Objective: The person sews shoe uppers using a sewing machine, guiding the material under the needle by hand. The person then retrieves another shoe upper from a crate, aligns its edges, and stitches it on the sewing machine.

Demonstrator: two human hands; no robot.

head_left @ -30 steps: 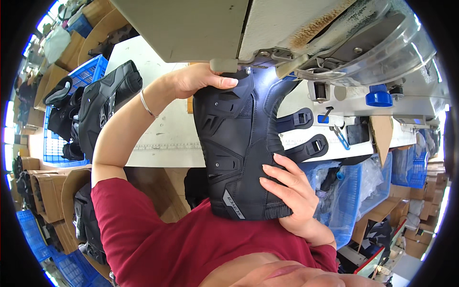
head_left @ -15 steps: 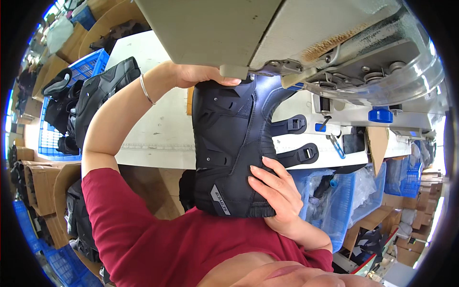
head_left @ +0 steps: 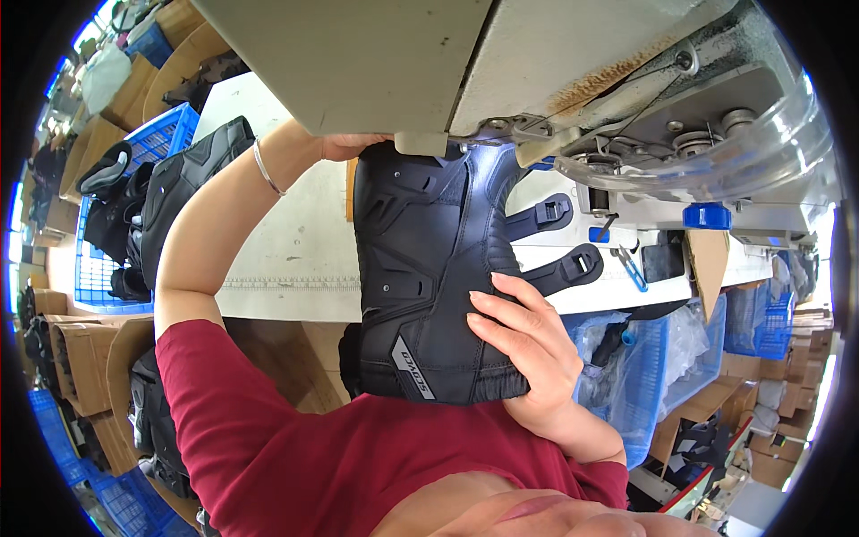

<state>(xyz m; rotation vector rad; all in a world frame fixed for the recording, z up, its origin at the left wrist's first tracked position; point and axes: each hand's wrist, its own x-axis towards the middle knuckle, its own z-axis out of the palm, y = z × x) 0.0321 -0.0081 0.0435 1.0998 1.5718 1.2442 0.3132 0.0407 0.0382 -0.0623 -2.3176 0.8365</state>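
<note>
A black boot upper [head_left: 429, 259] with moulded panels and a grey label lies under the head of a sewing machine [head_left: 358, 72], its wide end against my red shirt. Two black buckle straps [head_left: 559, 270] stick out from its right side. My right hand [head_left: 535, 349] grips the wide end near its right edge, fingers on the outer face and thumb out of sight. At the far left edge of the boot upper, my left hand [head_left: 351, 145] holds on; the machine head hides its fingertips. Light falls on the boot upper beside the needle area, which is mostly hidden.
Left of the white worktable [head_left: 286, 259], a blue crate [head_left: 94, 255] holds more black boot uppers [head_left: 192, 183]. Blue-handled snippers [head_left: 633, 268] lie right of the straps. Blue bins [head_left: 640, 394] with clear plastic stand at the right. A clear curved guard [head_left: 752, 161] juts from the machine.
The boot upper has turned slightly, its wide end swinging right and the straps tilting up. My right hand moved a little right with it; my left hand slid left, its fingertips now hidden.
</note>
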